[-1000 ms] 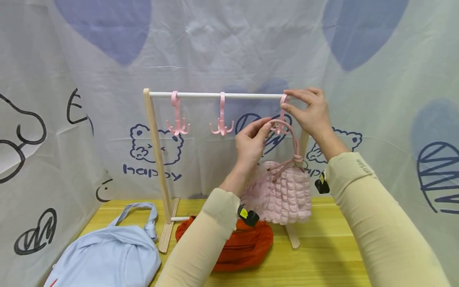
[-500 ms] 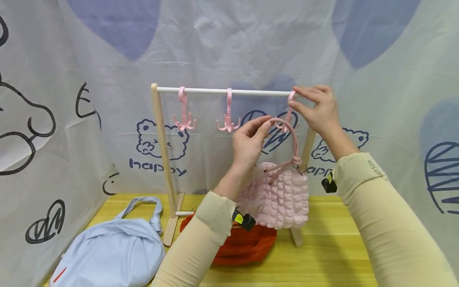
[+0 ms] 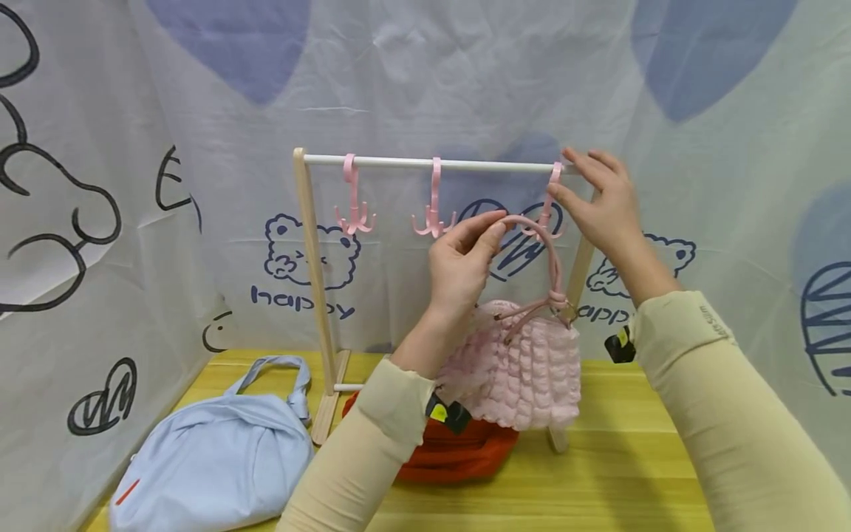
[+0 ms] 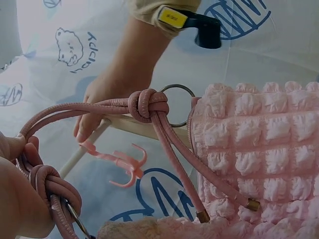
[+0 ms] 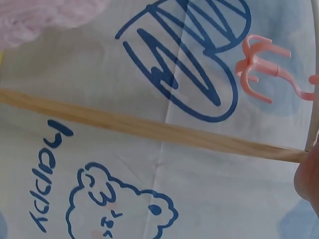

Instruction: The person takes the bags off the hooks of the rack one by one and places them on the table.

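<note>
My left hand [image 3: 459,266] pinches the top of the rounded cord handle of a pink puffy handbag [image 3: 525,369], which hangs below it in front of the rack. In the left wrist view the handbag's knotted handle [image 4: 149,105] and metal rings show. My right hand [image 3: 608,203] is at the right end of the white bar, fingers spread beside the top of a pink multi-prong hook [image 3: 553,193]. In the right wrist view, a gap separates the thumb [image 5: 308,179] from that hook [image 5: 259,67]. The bag's handle overlaps the hook's prongs in the head view.
Two more pink hooks hang from the bar [image 3: 495,166], one left [image 3: 354,199], one mid-bar [image 3: 435,203]. The rack's wooden post [image 3: 314,273] stands left. A light blue bag [image 3: 219,458] and a partly hidden red bag [image 3: 459,451] lie on the yellow table [image 3: 638,443].
My right hand's fingers have parted from the right hook, which they pinched earlier. The left hand still holds the handbag by its handle. The head view has shifted slightly.
</note>
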`<control>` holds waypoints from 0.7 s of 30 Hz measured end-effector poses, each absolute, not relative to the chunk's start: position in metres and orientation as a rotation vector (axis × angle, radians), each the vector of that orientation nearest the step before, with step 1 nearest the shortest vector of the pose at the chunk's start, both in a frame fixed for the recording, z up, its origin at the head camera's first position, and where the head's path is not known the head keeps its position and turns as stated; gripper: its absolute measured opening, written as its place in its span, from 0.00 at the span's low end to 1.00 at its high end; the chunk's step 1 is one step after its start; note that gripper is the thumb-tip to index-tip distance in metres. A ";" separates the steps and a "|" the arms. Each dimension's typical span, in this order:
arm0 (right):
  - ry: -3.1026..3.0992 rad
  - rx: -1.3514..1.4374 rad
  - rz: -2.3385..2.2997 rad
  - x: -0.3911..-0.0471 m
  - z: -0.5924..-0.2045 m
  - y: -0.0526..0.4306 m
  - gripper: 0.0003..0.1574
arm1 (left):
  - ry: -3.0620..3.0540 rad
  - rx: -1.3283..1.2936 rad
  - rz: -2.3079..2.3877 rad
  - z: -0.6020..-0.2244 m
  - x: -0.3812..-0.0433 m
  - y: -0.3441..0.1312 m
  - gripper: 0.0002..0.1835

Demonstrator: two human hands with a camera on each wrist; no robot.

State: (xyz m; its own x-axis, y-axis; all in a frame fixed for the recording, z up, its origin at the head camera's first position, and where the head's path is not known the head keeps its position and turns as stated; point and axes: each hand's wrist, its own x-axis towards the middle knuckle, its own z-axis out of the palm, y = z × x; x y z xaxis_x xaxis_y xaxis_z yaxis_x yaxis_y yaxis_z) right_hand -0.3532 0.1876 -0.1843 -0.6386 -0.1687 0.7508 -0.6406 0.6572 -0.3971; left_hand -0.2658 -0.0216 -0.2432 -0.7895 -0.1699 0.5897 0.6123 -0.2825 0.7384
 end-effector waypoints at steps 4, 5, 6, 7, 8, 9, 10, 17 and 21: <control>-2.141 0.605 0.942 -0.345 -0.192 0.186 0.38 | -1.471 -0.565 -2.116 -0.243 -0.260 -0.026 0.12; -2.122 0.611 0.958 -0.343 -0.194 0.186 0.38 | -1.473 -0.559 -2.118 -0.242 -0.259 -0.028 0.12; -2.101 0.619 0.973 -0.341 -0.197 0.186 0.38 | -1.476 -0.554 -2.122 -0.242 -0.257 -0.029 0.12; -2.080 0.628 0.985 -0.340 -0.199 0.187 0.37 | -1.481 -0.545 -2.127 -0.242 -0.257 -0.030 0.12; -2.055 0.639 0.989 -0.339 -0.202 0.187 0.37 | -1.485 -0.541 -2.133 -0.242 -0.255 -0.031 0.12; -2.033 0.648 1.000 -0.337 -0.204 0.188 0.37 | -1.489 -0.535 -2.141 -0.242 -0.255 -0.033 0.12; -2.005 0.661 1.011 -0.335 -0.206 0.189 0.36 | -1.495 -0.528 -2.146 -0.242 -0.254 -0.034 0.13; -1.892 0.721 1.068 -0.317 -0.223 0.188 0.36 | -1.517 -0.501 -2.156 -0.245 -0.249 -0.045 0.12; -1.828 0.770 1.073 -0.306 -0.232 0.185 0.38 | -1.527 -0.487 -2.141 -0.248 -0.249 -0.051 0.12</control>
